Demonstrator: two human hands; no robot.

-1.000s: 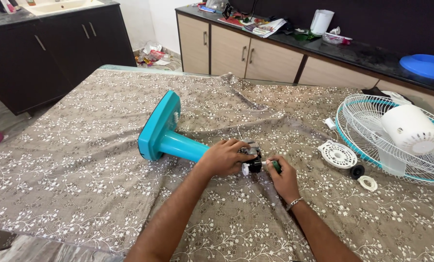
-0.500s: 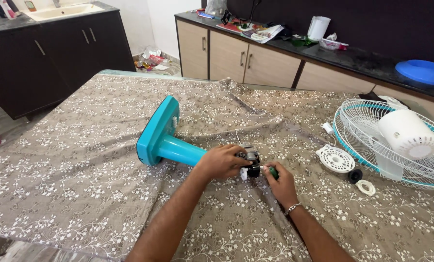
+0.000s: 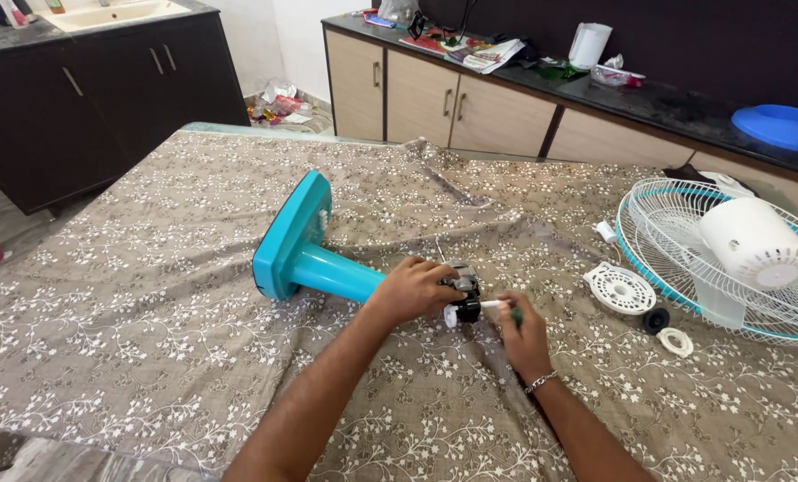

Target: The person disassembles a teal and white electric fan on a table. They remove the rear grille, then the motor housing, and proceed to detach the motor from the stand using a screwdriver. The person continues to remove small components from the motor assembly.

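Teal fan stand [image 3: 303,250] lies on its side on the brown flowered cloth [image 3: 149,339] that covers the table, its flat base at the left and its stem running right toward the motor [image 3: 461,293]. Far left, beyond the table, dark cabinets [image 3: 104,89] stand under a pale sink. The person's left hand [image 3: 414,290] wraps over the joint where the stem meets the dark motor, fingers curled and pressed down on it. A white shaft end pokes out just below the motor. Just right of that, the right hand [image 3: 522,330] is closed around a green-handled screwdriver [image 3: 513,313], whose tip appears to meet the motor; the exact contact point is hidden by the fingers.

To do this step well, the left hand should, by the look of it, keep the motor pinned so it cannot roll on the soft cloth, while the tool stays in line with the fastener and is pressed in firmly as it turns, so the tip does not slip.

Further right lie a white round grille cap [image 3: 619,287], a small black knob [image 3: 656,319] and a white ring [image 3: 675,341], near one another. At the far right a white wire fan guard [image 3: 685,232] with a teal rim holds a white motor cover [image 3: 756,241].
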